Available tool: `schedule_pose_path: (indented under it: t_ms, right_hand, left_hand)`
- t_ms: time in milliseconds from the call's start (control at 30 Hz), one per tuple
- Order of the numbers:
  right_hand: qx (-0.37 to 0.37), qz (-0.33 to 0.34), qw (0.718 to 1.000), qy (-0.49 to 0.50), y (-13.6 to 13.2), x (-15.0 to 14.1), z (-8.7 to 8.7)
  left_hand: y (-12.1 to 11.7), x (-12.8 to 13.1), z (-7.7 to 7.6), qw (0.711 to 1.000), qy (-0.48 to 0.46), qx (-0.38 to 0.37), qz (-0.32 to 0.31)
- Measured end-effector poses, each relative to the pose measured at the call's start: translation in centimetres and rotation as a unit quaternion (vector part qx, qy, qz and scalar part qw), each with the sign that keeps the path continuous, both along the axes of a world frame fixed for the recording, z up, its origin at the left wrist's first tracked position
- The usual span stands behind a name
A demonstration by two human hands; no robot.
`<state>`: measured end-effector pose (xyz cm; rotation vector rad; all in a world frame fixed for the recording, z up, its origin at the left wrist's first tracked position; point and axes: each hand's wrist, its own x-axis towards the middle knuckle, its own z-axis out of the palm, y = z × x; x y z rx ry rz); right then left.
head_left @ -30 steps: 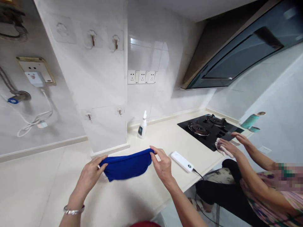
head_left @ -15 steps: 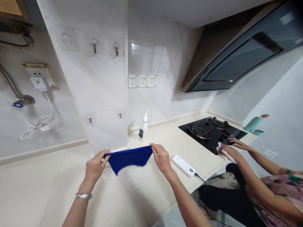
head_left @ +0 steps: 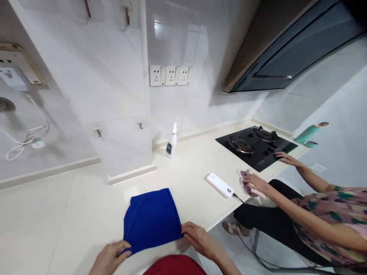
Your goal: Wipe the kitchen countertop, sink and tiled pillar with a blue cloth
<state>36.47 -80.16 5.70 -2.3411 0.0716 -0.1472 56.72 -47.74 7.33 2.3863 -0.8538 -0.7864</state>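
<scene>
The cloth (head_left: 151, 220) is royal blue; the co-worker's top (head_left: 329, 214) is pink-and-green patterned.

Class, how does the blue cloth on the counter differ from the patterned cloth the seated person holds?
The blue cloth is solid blue; the patterned cloth is pale with purple markings. The blue one lies flat on the counter; the patterned one is bunched in the seated person's hand. Both are soft fabric.

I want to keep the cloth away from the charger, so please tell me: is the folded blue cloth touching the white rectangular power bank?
Apart. The head view shows a strip of cream counter between the folded blue cloth and the white rectangular power bank.
</scene>
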Motion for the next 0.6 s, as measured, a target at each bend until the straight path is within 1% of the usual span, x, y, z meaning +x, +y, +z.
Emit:
schedule_pose_path:
  t_ms: [33, 100, 200, 233, 300, 367, 433, 467, 533, 600]
  right_hand:
    - [0.002, -0.005, 1.000, 0.009, 0.0, 0.1, 0.1]
    - [-0.011, -0.022, 1.000, 0.006, -0.4, 1.5, 0.7]
    - [-0.007, -0.051, 0.998, -0.037, -1.5, 5.8, 1.5]
    - [0.007, -0.066, 0.996, -0.054, -1.8, 7.5, 1.6]
    - [0.037, -0.119, 0.987, -0.100, -2.2, 10.5, 1.5]
    - [0.042, -0.183, 0.970, -0.157, -2.4, 12.3, 0.9]
    - [0.024, -0.223, 0.954, -0.199, -2.5, 12.6, -0.3]
    - [0.012, -0.229, 0.950, -0.210, -2.6, 12.2, -1.2]
    - [-0.014, -0.226, 0.950, -0.216, -2.9, 10.6, -3.1]
    - [-0.047, -0.239, 0.947, -0.209, -3.2, 8.4, -5.4]
  left_hand:
    - [0.0, 0.1, 0.2, 1.000, 0.001, -0.003, 0.005]
    - [-0.4, 1.1, 1.0, 1.000, -0.016, -0.006, 0.015]
    - [-2.0, 3.6, 2.6, 0.996, -0.071, 0.008, 0.046]
    - [-2.8, 4.5, 3.0, 0.994, -0.091, 0.010, 0.066]
    - [-4.2, 6.1, 3.7, 0.983, -0.137, -0.005, 0.125]
    - [-5.4, 7.2, 3.8, 0.962, -0.197, -0.038, 0.188]
    - [-6.6, 7.6, 3.3, 0.942, -0.238, -0.071, 0.225]
    - [-7.2, 7.5, 2.7, 0.939, -0.244, -0.089, 0.226]
    - [-9.0, 6.5, 1.0, 0.943, -0.237, -0.122, 0.200]
    - [-11.3, 4.6, -1.3, 0.946, -0.243, -0.137, 0.164]
